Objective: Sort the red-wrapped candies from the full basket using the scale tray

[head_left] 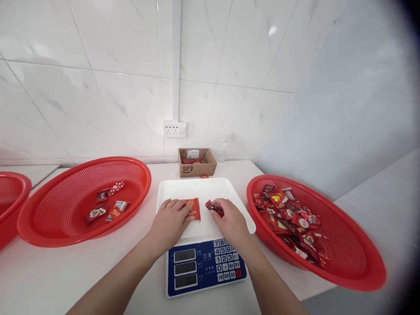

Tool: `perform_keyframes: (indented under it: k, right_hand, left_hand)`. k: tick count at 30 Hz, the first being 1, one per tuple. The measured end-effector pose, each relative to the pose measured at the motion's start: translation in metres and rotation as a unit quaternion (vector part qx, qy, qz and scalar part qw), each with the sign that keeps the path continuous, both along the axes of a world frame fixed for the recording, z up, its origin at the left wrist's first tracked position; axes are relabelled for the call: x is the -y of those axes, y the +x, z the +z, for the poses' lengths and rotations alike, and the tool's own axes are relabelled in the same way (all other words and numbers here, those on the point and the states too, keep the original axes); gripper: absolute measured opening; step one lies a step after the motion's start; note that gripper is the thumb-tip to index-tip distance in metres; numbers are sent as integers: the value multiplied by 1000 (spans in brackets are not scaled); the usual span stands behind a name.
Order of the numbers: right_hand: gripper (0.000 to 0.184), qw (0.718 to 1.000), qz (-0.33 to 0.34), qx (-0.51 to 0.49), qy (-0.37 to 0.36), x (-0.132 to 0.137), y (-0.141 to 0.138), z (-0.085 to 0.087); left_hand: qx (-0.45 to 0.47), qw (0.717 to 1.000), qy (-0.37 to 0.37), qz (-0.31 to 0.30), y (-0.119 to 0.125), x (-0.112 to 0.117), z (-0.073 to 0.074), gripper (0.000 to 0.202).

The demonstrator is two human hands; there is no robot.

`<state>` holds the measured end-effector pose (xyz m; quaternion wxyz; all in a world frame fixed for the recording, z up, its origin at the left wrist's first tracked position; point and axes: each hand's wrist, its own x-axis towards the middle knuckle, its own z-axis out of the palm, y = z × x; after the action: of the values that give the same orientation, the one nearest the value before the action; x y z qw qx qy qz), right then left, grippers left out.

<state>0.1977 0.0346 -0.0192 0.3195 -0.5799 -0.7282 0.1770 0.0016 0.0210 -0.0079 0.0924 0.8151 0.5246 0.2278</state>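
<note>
Packet of rectangular red wrapping (196, 209) lies partly under left hand (170, 221), grip unclear; right hand (232, 222) pinches shiny dark-red wrapped candy (216, 208).

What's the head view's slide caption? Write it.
Left hand on a red packet, right hand holding a darker packet, over a white scale tray.

"SF" on cardboard box (198, 170), "志准" on scale (207, 267)

Red packet (197, 210) partly under left hand (173, 215)
</note>
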Motion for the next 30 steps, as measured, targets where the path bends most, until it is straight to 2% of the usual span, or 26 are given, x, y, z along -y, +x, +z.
perform_keyframes:
  k: [4, 6, 9, 12, 14, 17, 20, 23, 25, 27, 30]
  right_hand:
    - [19, 995, 15, -58, 76, 12, -7, 6]
    - [20, 991, 49, -74, 105, 21, -11, 10]
    - [23, 984, 75, -84, 139, 31, -16, 14]
    - [25, 981, 70, -94, 156, 36, -17, 13]
    - [24, 982, 66, -93, 153, 37, -16, 12]
    - [24, 984, 63, -87, 141, 35, -14, 10]
    - [25, 994, 36, -62, 79, 30, -11, 10]
    - [36, 1000, 11, -29, 0, 22, -2, 11]
    - [43, 999, 25, -27, -18, 17, 14, 15]
    - [44, 1000, 6, -6, -13, 10, 40, 21]
    - [37, 992, -106, 72, -21, 0, 96, 30]
  left_hand:
    - [104, 995, 2, -8, 14, 4, 7, 29]
    - [187, 981, -47, -14, 22, 9, 13, 27]
    - [298, 943, -145, -13, 32, 13, 22, 27]
    - [345, 918, -191, -33, 36, 13, 25, 27]
    - [346, 917, -193, -45, 37, 12, 24, 27]
    - [306, 934, -181, -34, 36, 10, 18, 27]
    - [219, 966, -134, -14, 34, 9, 11, 29]
    - [157, 985, -68, -2, 27, 8, 5, 32]
    - [137, 990, -45, -7, 19, 9, 2, 34]
    - [123, 992, -27, -19, 10, 13, -1, 33]
    - [113, 994, -7, 3, -9, 23, -7, 35]
